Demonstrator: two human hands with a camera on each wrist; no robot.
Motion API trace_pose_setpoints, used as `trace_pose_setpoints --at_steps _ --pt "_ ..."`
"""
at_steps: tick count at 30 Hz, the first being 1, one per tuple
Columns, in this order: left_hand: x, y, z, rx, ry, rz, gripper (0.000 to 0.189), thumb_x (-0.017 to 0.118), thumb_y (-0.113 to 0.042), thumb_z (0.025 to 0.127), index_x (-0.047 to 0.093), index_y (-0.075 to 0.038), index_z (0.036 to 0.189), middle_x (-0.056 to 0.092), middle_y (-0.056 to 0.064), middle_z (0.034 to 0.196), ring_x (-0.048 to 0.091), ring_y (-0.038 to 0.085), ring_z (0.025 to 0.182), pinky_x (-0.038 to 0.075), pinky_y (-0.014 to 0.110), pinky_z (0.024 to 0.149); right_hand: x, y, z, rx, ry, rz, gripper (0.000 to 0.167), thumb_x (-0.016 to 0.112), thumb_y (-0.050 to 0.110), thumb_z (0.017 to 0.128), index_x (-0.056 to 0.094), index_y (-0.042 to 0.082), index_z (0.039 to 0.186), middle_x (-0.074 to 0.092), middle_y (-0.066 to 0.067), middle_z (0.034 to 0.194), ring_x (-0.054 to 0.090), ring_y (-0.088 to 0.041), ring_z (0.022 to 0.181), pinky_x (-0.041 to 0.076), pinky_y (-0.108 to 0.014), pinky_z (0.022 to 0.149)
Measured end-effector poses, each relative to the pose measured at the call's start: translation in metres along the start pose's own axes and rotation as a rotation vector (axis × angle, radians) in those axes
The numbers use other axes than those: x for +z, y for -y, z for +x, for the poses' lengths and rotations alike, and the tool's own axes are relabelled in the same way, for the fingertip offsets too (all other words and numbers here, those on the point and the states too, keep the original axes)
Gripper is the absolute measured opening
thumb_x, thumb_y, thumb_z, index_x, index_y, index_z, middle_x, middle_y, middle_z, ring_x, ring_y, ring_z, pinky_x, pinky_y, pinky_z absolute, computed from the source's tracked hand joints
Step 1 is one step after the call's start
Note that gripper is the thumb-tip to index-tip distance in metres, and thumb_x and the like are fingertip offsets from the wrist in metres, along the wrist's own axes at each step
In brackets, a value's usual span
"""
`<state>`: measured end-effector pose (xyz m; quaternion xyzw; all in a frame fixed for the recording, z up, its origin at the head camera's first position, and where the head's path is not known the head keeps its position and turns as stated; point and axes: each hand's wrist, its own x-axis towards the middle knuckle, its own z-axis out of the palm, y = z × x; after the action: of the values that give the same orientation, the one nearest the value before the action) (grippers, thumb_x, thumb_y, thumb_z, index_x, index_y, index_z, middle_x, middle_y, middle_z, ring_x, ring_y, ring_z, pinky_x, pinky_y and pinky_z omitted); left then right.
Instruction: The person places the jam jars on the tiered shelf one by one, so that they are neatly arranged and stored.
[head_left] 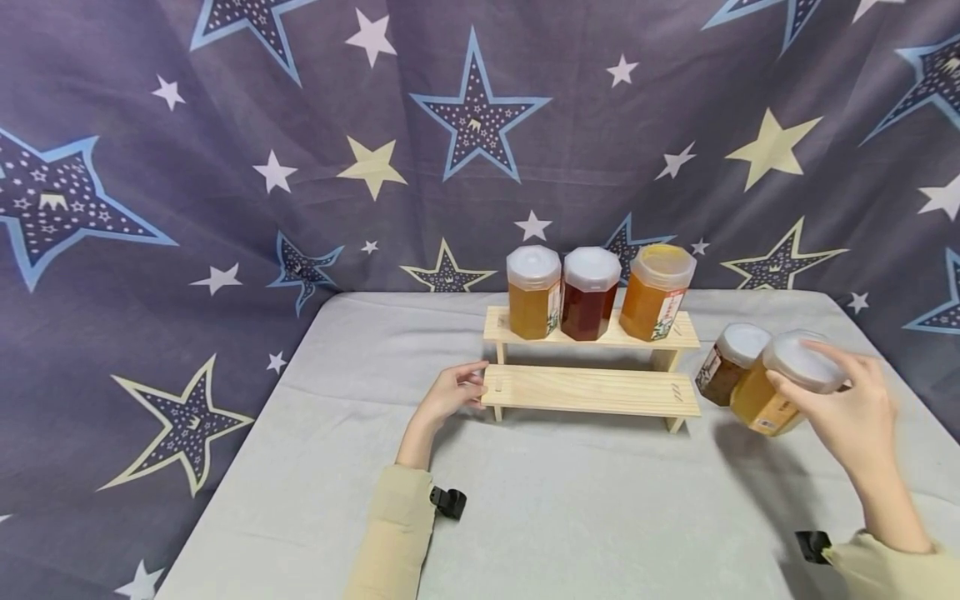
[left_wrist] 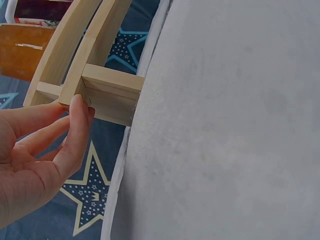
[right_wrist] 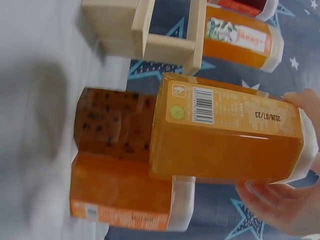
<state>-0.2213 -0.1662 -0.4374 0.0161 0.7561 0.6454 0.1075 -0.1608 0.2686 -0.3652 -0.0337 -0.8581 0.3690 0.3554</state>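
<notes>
In the head view my right hand [head_left: 858, 408] grips a honey jar [head_left: 768, 404] by its white lid, fingers and thumb on either side. The right wrist view shows this amber jar [right_wrist: 225, 132] raised and overlapping two jars on the table: a speckled dark jar [right_wrist: 112, 120] and an orange honey jar [right_wrist: 120, 187]. My left hand [head_left: 453, 390] pinches the left end of the lower step of a two-step wooden rack [head_left: 585, 390]. In the left wrist view, thumb and fingers meet at that corner of the rack [left_wrist: 75, 85].
On the upper step stand an amber jar [head_left: 534, 300], a dark red jar [head_left: 590, 296] and an orange jar [head_left: 656, 296], white-lidded or clear-capped. A grey cloth [head_left: 600, 500] covers the table. A star-patterned curtain [head_left: 585, 192] hangs behind the table and along its sides.
</notes>
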Motion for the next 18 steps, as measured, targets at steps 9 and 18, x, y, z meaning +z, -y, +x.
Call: trace_pose_setpoints --at_steps 9,18 --pt "0.002 -0.019 -0.014 0.009 0.030 0.008 0.047 0.052 0.012 0.080 0.041 0.011 0.126 0.049 0.018 0.090 0.055 0.013 0.060 0.056 0.043 0.073 0.015 0.018 -0.001 0.011 0.099 -0.005 0.052 0.079 0.011 0.061 0.063 0.008 0.110 0.049 -0.008 0.099 0.034 0.006 0.077 0.031 -0.017 0.058" --pt "0.002 -0.020 -0.015 0.012 0.029 0.000 0.048 0.051 0.012 0.079 0.040 0.011 0.126 0.050 0.017 0.089 0.055 0.013 0.060 0.056 0.042 0.073 0.036 0.036 -0.003 -0.115 0.110 0.078 0.053 0.080 0.004 0.056 0.063 0.004 0.107 0.052 -0.011 0.093 0.036 0.005 0.079 0.030 -0.021 0.063"
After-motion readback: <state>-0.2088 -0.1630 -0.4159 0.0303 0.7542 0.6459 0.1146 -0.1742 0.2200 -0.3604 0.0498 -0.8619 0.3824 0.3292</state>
